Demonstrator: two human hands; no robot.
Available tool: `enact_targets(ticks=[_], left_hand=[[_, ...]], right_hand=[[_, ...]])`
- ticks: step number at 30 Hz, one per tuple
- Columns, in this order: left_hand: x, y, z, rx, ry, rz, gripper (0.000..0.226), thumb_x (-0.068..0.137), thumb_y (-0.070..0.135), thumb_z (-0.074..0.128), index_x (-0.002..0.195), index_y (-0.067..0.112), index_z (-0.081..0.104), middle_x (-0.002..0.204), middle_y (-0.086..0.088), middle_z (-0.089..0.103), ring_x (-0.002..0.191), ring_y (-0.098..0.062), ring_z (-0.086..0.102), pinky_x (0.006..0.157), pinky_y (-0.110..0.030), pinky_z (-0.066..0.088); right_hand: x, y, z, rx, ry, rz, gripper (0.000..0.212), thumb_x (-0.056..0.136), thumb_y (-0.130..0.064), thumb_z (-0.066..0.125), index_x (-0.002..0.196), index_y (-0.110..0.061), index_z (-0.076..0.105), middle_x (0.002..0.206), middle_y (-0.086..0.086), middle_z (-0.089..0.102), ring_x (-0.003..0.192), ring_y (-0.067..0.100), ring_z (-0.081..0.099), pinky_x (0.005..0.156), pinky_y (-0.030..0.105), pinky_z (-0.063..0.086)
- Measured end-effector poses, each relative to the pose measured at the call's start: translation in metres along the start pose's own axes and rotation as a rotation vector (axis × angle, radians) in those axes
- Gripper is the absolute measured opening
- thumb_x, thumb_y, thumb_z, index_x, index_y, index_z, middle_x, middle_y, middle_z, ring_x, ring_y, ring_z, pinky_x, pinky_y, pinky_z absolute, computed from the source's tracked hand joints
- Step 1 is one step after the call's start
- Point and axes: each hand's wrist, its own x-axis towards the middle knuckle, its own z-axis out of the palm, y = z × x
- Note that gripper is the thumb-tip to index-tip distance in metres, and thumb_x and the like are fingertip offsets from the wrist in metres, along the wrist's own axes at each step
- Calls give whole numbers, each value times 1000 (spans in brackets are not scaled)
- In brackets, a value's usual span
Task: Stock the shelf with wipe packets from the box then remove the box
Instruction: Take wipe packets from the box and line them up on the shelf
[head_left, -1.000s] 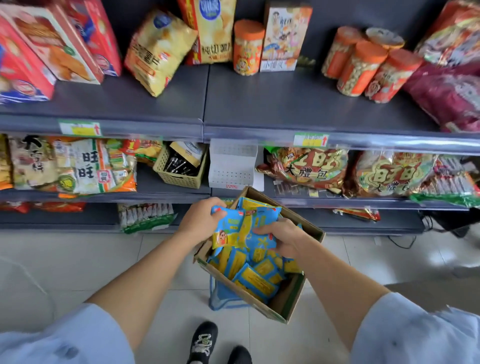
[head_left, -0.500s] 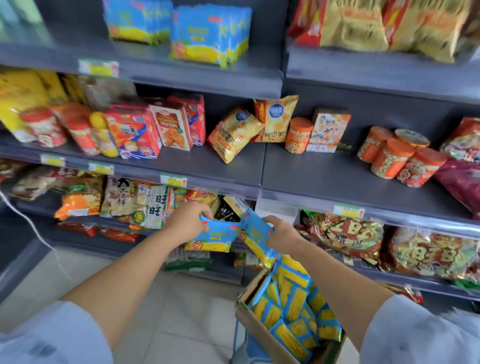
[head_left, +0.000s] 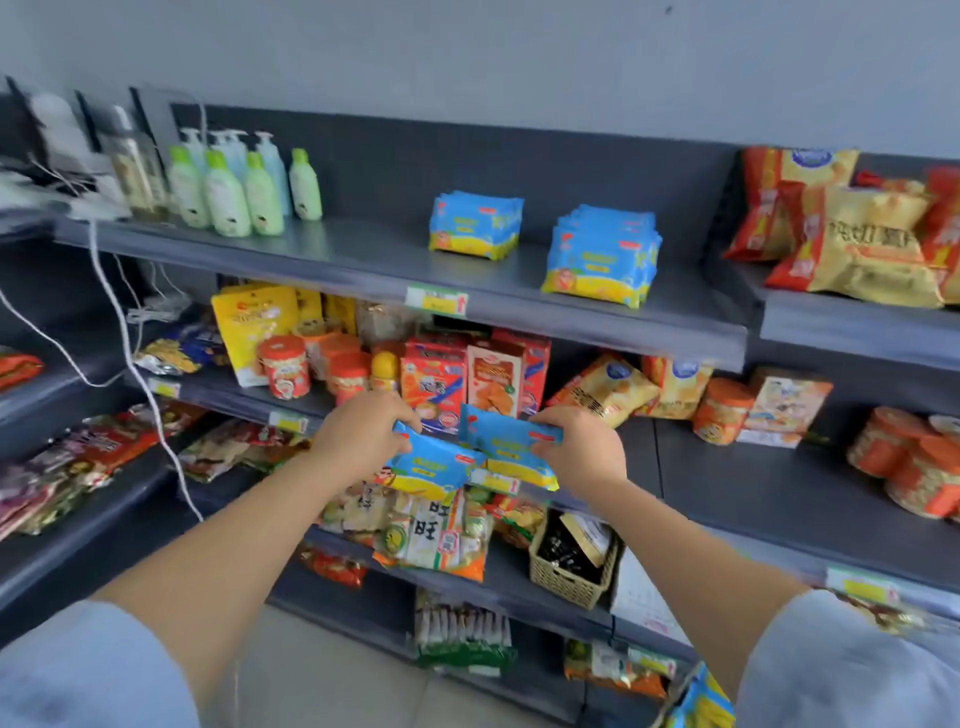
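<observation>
left grip (head_left: 363, 441): holds one wipe packet (head_left: 431, 465)
right grip (head_left: 582, 452): holds second wipe packet (head_left: 511, 447)
shelf stacks (head_left: 602, 254): top shelf (head_left: 363, 260), 12-1 o'clock above both grips
how: raise both, lay flat atop stacks, edges aligned

Premises: small retail shop, aisle of groceries and sundries. Fittings: grey metal shelving (head_left: 571, 317) in several tiers, printed price tags (head_left: 437, 301) fixed along the shelf edges, pale tiled floor (head_left: 332, 670). Stock shown in multiples: lotion bottles (head_left: 226, 200), wipe packets (head_left: 597, 260), snack bags (head_left: 872, 249), biscuit boxes (head_left: 467, 379), orange-lidded jars (head_left: 284, 366).
</observation>
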Motion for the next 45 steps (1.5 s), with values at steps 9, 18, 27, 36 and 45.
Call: enact_targets(ticks=[9,18,27,36,45], left_hand=[[29,-57,-74,-2,118,82,18,84,15,71,102,19,72,94,2,58,87,-19,54,71,-29,37],[99,-80,-130,-185,251,89,15,78,11,77,92,15,74,76,13,54,66,-6,49,59,-22,35],[196,-72,-159,-386,258,124,17,77,2,75,86,15,71,72,-8,66,68,-19,67,62,-30,59],[276,-71,-148,-460,187,151,17,78,1,75,89,13,71,71,3,65,65,-7,65,60,-22,56],[330,-72,-131,-477,81,195,17,78,1,74,91,12,71,69,7,62,64,-9,63,61,-24,57]], right_hand=[[67,-94,-7,85,174,-171,24,82,-16,73,106,-14,69,106,3,61,98,22,56,80,26,40],[163,-139,-19,159,330,-265,23,83,-20,73,105,-17,71,109,1,64,98,18,57,81,24,43],[265,-135,-32,146,345,-231,24,84,-20,71,108,-18,71,114,3,65,104,19,58,91,30,46],[317,-113,-33,102,308,-93,34,87,1,56,115,-14,68,122,6,61,107,23,58,89,32,50],[353,-100,-20,130,323,24,34,87,6,53,117,-11,60,123,9,57,112,25,59,94,37,50]])
